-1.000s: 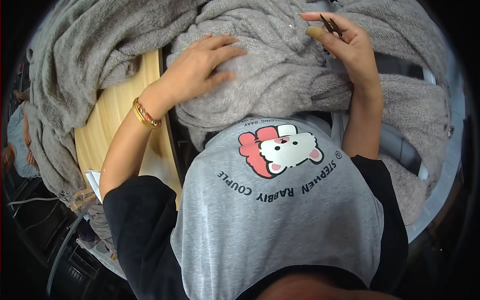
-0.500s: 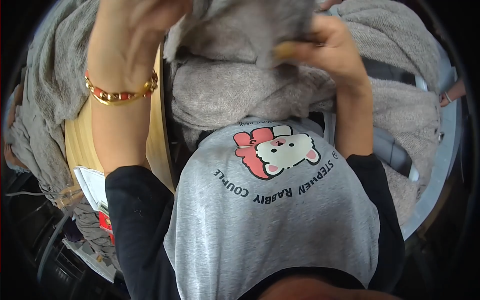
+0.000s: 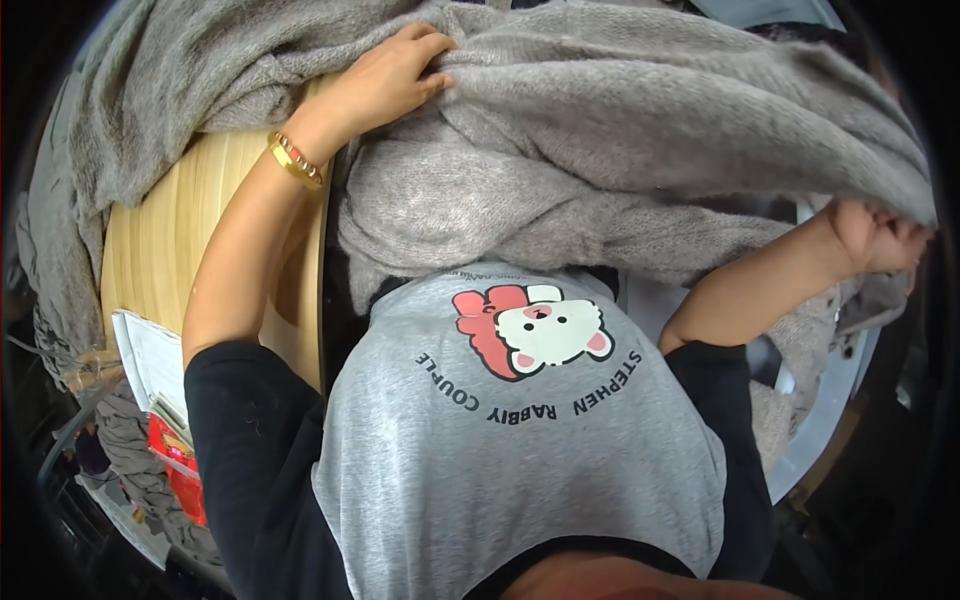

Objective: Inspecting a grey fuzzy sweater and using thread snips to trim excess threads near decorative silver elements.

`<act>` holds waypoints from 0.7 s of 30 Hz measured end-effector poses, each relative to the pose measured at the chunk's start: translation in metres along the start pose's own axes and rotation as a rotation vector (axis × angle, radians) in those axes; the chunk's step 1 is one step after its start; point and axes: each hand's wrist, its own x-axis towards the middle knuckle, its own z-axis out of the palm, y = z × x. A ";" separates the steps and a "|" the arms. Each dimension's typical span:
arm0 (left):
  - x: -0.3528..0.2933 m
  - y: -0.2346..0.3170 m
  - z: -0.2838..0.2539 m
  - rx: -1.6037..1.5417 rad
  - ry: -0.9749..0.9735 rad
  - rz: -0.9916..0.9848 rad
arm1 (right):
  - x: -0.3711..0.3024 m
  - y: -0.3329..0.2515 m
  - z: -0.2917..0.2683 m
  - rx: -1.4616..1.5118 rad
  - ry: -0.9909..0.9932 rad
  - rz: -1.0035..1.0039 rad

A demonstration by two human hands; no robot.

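Observation:
A long piece of fuzzy grey knit cloth stretches across the far side, from the wooden table at left out to the right. My left hand, a bracelet at its wrist, has its bent fingers closed on the cloth near the middle; the fingertips partly sink into its folds. Far out to the right, my right hand is in a fist round the cloth's end, holding it up and pulled out. Below the stretched part, a bunched roll of the same grey knit lies against my body.
A wooden tabletop is at left, with more grey knit draped over it. A white box and a red packet sit near its lower edge. At right, a pale blue bin holds more grey knit.
My hands have moved from close together at the top to wide apart. The bunched cloth between them is now spread sideways, its end carried right by my right hand.

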 end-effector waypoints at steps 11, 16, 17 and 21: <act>0.015 0.132 -0.019 -0.947 0.028 0.004 | -0.065 0.073 0.037 -0.908 -0.213 0.337; 0.038 0.120 -0.022 -1.209 0.195 0.212 | -0.096 0.116 0.062 -0.953 -0.752 0.536; 0.040 0.137 -0.044 -1.432 0.153 -0.050 | -0.097 0.123 0.074 -1.082 -0.730 0.600; 0.050 0.107 -0.068 -1.396 0.134 0.044 | -0.081 0.138 0.036 -0.712 -0.685 0.431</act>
